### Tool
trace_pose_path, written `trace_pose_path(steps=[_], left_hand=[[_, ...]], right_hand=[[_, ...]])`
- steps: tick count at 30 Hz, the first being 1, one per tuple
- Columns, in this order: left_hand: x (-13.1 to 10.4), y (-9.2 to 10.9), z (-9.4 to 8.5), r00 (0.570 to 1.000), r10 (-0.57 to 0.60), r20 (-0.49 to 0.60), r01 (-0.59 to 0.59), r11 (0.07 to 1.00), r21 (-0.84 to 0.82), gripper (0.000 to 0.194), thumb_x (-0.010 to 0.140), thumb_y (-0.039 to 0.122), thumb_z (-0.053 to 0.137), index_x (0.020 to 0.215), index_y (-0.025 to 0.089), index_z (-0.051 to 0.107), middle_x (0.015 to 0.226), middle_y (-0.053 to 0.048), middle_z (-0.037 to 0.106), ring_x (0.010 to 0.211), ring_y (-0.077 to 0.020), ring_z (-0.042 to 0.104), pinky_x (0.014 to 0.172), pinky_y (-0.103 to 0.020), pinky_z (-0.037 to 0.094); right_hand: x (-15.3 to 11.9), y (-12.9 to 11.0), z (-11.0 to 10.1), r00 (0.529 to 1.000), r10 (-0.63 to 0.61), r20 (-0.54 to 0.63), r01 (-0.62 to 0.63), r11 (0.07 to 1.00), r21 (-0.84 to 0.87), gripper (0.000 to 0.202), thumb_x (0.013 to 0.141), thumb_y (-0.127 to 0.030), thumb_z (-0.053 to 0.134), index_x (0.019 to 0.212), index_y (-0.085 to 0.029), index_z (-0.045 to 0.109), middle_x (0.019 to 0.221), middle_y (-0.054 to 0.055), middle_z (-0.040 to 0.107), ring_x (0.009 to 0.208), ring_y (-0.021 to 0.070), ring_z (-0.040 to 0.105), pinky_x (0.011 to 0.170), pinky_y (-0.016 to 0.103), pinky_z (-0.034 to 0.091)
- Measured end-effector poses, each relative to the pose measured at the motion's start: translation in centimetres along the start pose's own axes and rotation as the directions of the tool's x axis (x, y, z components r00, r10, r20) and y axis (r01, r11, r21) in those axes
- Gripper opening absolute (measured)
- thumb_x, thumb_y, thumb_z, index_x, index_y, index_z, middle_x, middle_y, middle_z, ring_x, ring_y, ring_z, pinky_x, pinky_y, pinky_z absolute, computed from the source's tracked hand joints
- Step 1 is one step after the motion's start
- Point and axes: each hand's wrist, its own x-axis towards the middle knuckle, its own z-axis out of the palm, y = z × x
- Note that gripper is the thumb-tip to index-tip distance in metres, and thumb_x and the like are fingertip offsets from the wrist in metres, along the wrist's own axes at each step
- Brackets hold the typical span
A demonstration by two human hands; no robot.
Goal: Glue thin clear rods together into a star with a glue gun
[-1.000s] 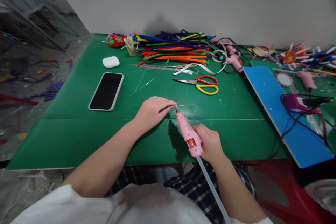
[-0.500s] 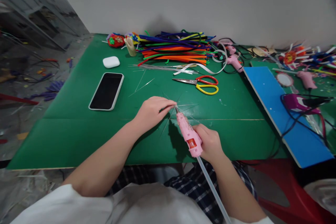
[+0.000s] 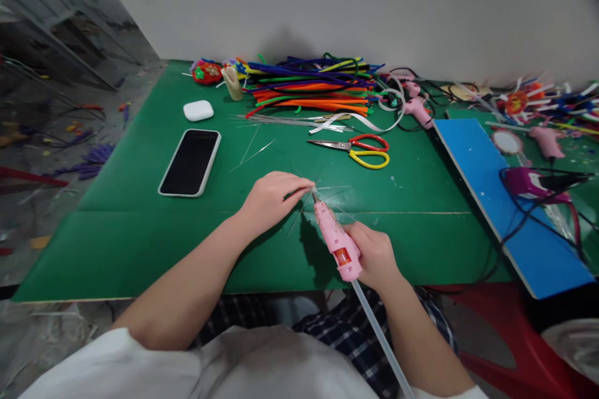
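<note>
- from my remote seat, i have the left hand with thumb and fingertips together, pinched at the crossing of some thin wires.
- those wires spread like spokes just above the green tabletop, near the middle of its front half.
- my right hand is clamped on the handle of a pink hot glue gun; its nozzle is at the wire crossing, right by the left fingertips. whether the trigger is squeezed, i cannot tell.
- the gun's rear holds a translucent glue stick, most of its length trailing back toward the lap.
- white earbud case, lid down, contents hidden from me; it sits behind a dark-screened phone.
- beige tube upright near the wall; too small to read its inside.
- clear round plastic container cut off at the lower right edge; contents unreadable.
- red-and-yellow-handled scissors lie beyond the hands, blades slightly parted, pointing left.
- behind them, a bundle of straight wires, then a heap of coloured pipe cleaners.
- blue board at right, a purple tool and black cord on it.
</note>
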Motion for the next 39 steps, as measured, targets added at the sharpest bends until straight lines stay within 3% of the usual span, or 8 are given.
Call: trace_pose_path(steps=[39], left_hand=[[-0.02,-0.10,-0.05,1.000,0.010,0.005,-0.010,1.000,0.007,0.020,0.085,0.027,0.046,0.092,0.021,0.064,0.089,0.001,0.068,0.084,-0.0134,0.061,0.079,-0.026,0.044]], right_hand=[[-0.07,0.16,-0.62,1.000,0.012,-0.016,-0.011,0.997,0.079,0.007,0.074,-0.023,0.050,0.077,-0.017,0.053,0.059,-0.001,0.051,0.051,0.0099,0.046,0.047,0.021,0.033]])
